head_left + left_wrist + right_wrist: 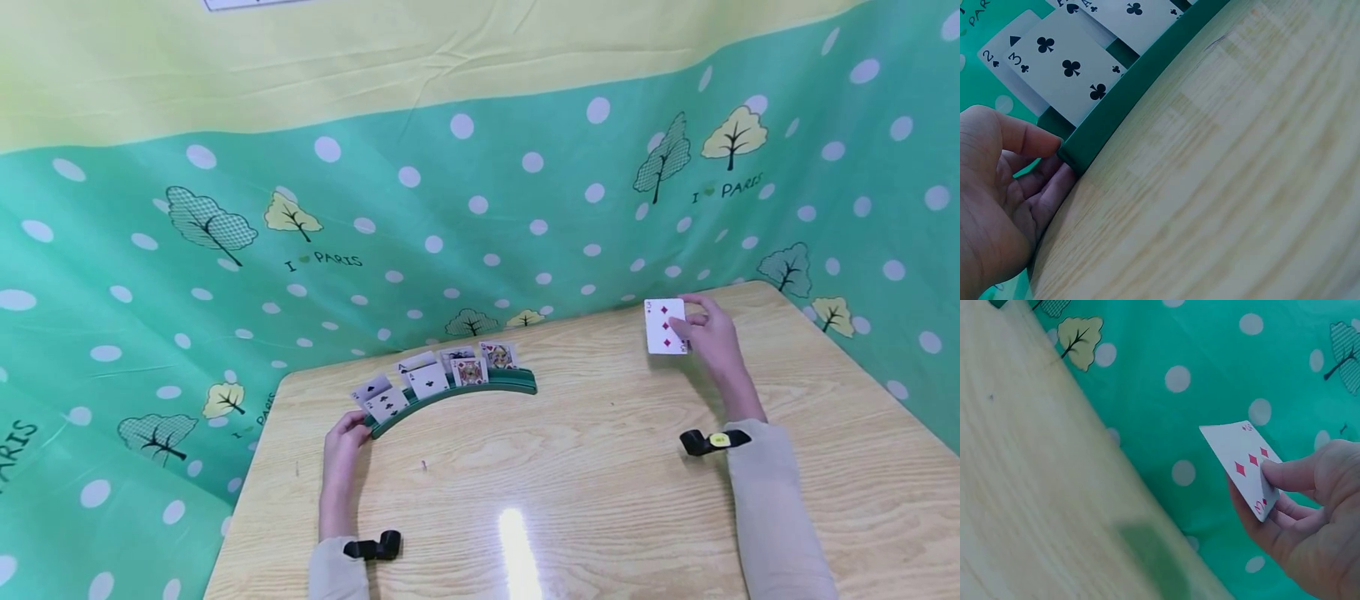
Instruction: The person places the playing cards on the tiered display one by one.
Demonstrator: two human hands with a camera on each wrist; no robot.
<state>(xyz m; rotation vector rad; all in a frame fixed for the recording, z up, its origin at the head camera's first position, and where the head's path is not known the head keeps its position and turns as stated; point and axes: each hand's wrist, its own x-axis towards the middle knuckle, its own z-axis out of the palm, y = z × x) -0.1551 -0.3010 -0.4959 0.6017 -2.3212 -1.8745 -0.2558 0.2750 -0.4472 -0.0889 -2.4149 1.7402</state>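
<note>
My right hand (711, 337) pinches a three of diamonds playing card (661, 326) above the far right of the table, thumb on its face. In the right wrist view the same card (1235, 456) is tilted. My left hand (347, 435) grips the left end of a curved green card holder (465, 389), thumb and fingers around its tip in the left wrist view. Several cards stand in the holder in two rows: a three of clubs (1063, 65) before a two of spades (997, 56), an ace of clubs (428, 381), and face cards, including a queen (498, 356) at the right.
The wooden table (570, 467) reaches back to a green dotted curtain (420, 217) with tree prints, which also hangs at both sides. A bright light reflection lies on the tabletop near the front. Black wrist cameras are strapped over both sleeves.
</note>
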